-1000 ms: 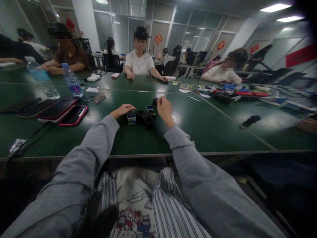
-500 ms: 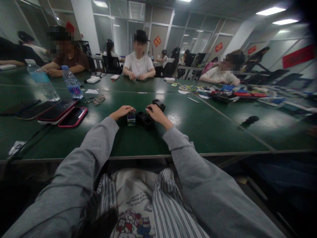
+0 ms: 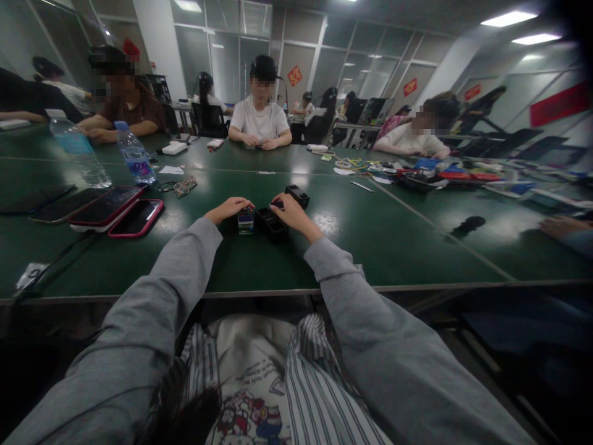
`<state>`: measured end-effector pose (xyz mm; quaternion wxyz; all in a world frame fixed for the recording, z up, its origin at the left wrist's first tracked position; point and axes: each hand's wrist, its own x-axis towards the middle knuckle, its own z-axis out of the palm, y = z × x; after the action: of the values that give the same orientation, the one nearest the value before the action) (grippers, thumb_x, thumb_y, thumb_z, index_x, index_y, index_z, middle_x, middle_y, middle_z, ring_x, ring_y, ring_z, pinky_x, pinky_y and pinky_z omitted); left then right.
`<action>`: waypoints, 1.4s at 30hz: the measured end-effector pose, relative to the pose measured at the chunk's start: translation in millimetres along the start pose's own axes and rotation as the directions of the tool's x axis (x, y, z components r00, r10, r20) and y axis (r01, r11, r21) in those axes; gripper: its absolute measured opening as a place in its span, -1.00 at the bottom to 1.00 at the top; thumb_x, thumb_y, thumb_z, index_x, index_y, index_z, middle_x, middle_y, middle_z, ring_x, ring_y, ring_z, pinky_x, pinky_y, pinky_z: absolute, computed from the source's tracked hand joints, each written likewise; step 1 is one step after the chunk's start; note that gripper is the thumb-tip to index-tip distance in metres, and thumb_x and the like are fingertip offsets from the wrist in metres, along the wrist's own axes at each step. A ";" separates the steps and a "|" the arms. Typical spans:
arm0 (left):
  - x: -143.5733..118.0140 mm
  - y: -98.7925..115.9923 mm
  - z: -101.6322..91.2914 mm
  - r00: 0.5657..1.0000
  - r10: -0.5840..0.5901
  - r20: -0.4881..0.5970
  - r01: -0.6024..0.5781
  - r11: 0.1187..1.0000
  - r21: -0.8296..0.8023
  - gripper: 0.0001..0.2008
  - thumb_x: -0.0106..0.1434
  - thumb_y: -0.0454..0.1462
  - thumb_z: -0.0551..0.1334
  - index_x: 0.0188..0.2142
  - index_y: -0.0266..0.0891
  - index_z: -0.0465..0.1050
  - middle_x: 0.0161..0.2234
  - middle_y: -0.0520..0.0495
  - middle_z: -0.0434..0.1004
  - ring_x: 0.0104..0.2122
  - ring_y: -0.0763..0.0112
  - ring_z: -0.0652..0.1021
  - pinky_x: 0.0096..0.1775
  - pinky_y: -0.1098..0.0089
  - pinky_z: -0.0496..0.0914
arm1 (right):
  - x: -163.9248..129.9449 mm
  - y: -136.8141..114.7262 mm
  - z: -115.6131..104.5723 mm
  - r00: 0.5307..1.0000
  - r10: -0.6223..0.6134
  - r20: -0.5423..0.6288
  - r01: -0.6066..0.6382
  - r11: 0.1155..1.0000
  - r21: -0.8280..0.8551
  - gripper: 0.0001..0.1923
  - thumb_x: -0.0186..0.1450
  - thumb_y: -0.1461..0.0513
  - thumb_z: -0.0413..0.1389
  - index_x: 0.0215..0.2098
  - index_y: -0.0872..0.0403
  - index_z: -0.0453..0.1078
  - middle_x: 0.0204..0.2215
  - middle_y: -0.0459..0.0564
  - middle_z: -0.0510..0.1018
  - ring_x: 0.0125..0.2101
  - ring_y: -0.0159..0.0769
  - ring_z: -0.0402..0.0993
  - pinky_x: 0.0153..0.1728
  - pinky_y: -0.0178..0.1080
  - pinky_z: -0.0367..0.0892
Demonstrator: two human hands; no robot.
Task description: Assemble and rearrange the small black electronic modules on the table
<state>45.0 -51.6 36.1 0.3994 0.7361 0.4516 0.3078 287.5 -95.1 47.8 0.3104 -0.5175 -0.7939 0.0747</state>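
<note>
My left hand (image 3: 230, 209) is closed at the far edge of a small layered block (image 3: 246, 222) with a bluish top, pale sides and a greenish base; its exact kind is unclear. Beside it, nearly touching, sits an open black box (image 3: 272, 224) with compartments inside. Over that box's right side my right hand (image 3: 293, 211) reaches with bent, pinched fingers; whatever is between them is too small to make out. A second black box (image 3: 298, 195) stands just behind my right hand.
Phones (image 3: 136, 218) and two water bottles (image 3: 134, 154) are on the left, near tangled cords (image 3: 185, 185). A dark object (image 3: 470, 224) lies to the right, by another person's hand (image 3: 560, 227). Cables and parts (image 3: 417, 176) are piled farther back. Co-workers sit opposite.
My right hand's fingers have shifted slightly left over the open black box. My left hand stays on the block. Another person's hand has come in at the right edge.
</note>
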 end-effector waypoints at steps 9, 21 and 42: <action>-1.3 0.6 0.8 1.000 0.020 -0.005 -0.020 1.000 0.017 -0.68 0.30 -0.11 0.14 -0.19 -0.27 0.57 -0.25 -0.15 0.63 -0.23 0.32 0.55 -0.15 0.31 0.41 | 0.0 0.5 2.3 1.000 0.003 -0.019 -0.003 0.999 -0.040 -0.78 0.35 0.13 0.06 -0.10 0.07 0.35 -0.13 0.09 0.42 -0.10 -0.16 0.42 -0.06 -0.09 0.36; 6.0 -6.9 0.0 0.999 -0.007 0.050 0.009 0.999 -0.031 -0.67 0.31 -0.11 0.14 -0.16 -0.30 0.55 -0.24 -0.10 0.63 -0.21 0.35 0.55 -0.14 0.35 0.40 | -0.7 1.8 4.9 1.000 -0.002 0.008 0.002 0.998 -0.060 -0.76 0.39 0.13 0.01 -0.08 0.10 0.34 -0.10 0.09 0.40 -0.10 -0.22 0.40 -0.02 -0.15 0.33; 6.5 -4.9 1.5 0.998 -0.020 0.060 0.020 1.000 0.011 -0.61 0.32 -0.09 0.10 -0.13 -0.33 0.56 -0.19 -0.19 0.62 -0.18 0.28 0.56 -0.12 0.29 0.39 | 1.2 4.7 8.3 0.997 0.019 0.077 -0.015 0.999 -0.042 -0.72 0.43 0.12 -0.05 -0.01 0.10 0.33 -0.08 0.14 0.47 -0.01 -0.14 0.43 0.04 -0.09 0.32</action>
<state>46.8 -44.8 31.7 0.4120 0.7425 0.4483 0.2791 286.1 -90.3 39.6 0.2679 -0.5272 -0.8023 0.0810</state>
